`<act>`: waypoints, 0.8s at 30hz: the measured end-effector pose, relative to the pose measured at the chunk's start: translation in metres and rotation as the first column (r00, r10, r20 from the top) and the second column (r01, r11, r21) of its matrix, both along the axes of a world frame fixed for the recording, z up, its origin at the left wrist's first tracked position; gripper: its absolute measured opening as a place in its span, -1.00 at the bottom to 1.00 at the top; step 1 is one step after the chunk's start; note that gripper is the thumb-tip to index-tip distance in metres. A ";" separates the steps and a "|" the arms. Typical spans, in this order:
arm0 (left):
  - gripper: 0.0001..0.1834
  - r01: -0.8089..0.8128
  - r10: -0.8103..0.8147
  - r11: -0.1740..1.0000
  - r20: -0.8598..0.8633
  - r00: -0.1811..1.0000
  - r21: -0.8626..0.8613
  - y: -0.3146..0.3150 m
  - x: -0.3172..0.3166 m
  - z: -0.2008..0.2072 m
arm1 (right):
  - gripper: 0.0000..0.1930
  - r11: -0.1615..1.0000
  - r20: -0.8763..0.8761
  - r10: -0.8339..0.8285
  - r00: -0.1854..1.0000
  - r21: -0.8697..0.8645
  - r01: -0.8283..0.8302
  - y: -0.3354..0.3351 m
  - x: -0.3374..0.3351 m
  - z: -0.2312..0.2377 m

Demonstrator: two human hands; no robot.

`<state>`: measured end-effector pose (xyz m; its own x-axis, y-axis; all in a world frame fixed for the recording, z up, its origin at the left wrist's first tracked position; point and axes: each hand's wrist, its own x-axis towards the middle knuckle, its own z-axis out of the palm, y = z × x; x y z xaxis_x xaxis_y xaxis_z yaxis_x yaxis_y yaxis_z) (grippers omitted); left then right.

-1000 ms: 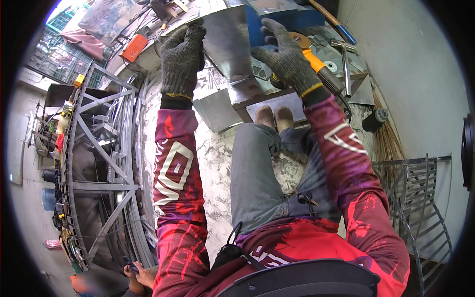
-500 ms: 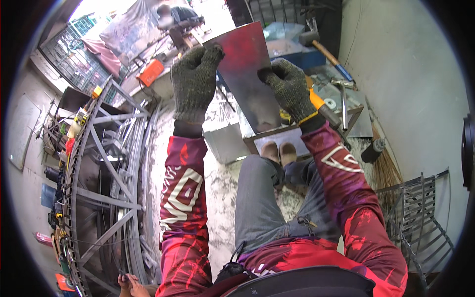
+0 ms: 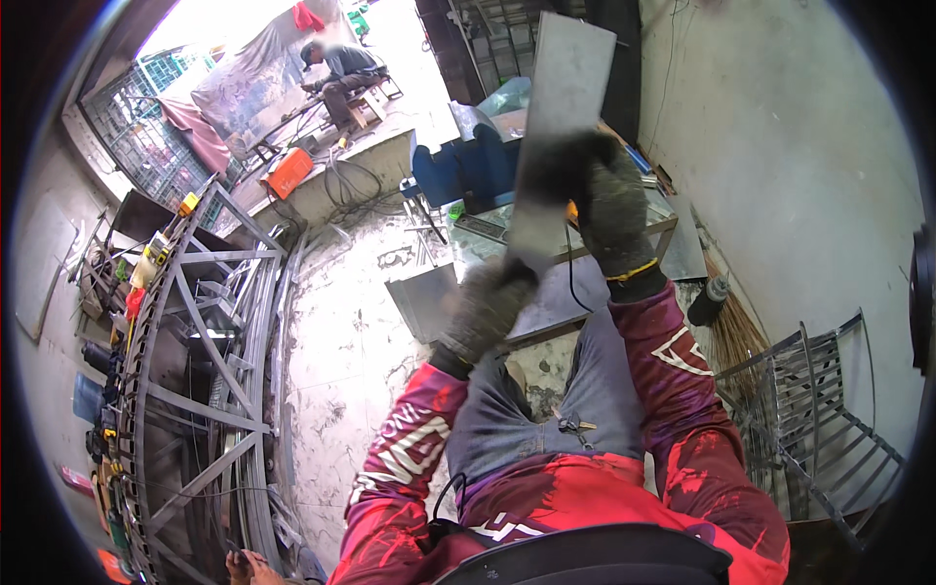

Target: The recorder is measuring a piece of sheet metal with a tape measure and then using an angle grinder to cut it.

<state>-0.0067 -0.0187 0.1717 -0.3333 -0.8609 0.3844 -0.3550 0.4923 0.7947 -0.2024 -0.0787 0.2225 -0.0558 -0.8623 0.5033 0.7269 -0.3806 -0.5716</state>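
A flat grey metal sheet point(image 3: 568, 73) is held up in front of me, long side upright and leaning slightly to the right, with a dark smudge across its middle. My left hand point(image 3: 492, 300), in a dark knitted glove, grips its lower end. Higher up, my gloved right hand point(image 3: 612, 210) closes on the sheet's right edge. Both hands are somewhat blurred. Behind the sheet stands a workbench point(image 3: 556, 327) with a blue bench vise point(image 3: 466, 171) on its far left part; the sheet hides some of the benchtop.
A rack of long metal bars point(image 3: 219, 390) lines the left side. Beyond a low ledge are an orange machine point(image 3: 289, 174), cables point(image 3: 356, 185) and a seated person point(image 3: 346, 73). At right stand a dark bottle point(image 3: 709, 300), a broom point(image 3: 741, 327) and a metal grille point(image 3: 829, 390). Another person's hand point(image 3: 255, 567) shows bottom left.
The sheet has turned and shifted right, now narrower and higher in view. My left hand went from its upper left edge down to its lower end. The vise has come into sight.
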 end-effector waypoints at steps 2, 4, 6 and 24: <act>-0.87 -0.176 0.185 0.911 -0.011 0.983 -0.372 -0.041 0.020 0.008 | -0.47 0.876 -0.444 -0.481 0.756 -0.206 0.437 -0.013 0.005 -0.001; -0.79 -0.248 0.366 0.813 0.131 0.921 -0.527 -0.093 0.058 0.034 | -0.48 0.870 -0.471 -0.477 0.742 -0.130 0.476 -0.041 -0.001 -0.025; -0.58 -0.142 0.506 0.693 0.336 0.794 -0.707 -0.156 0.105 0.057 | -0.57 0.898 -0.462 -0.382 0.801 0.020 0.440 -0.076 -0.002 -0.075; -0.18 -0.115 0.496 0.868 0.828 0.263 -0.484 -0.294 0.146 0.041 | -0.80 0.775 -0.899 0.267 0.348 0.414 0.476 -0.031 -0.069 -0.100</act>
<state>0.1392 -0.3127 0.2130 -0.3571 -0.8999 0.2502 -0.9110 0.2765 -0.3058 -0.2713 -0.1095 0.1220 -0.0238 -0.9716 -0.2353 -0.3899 0.2257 -0.8927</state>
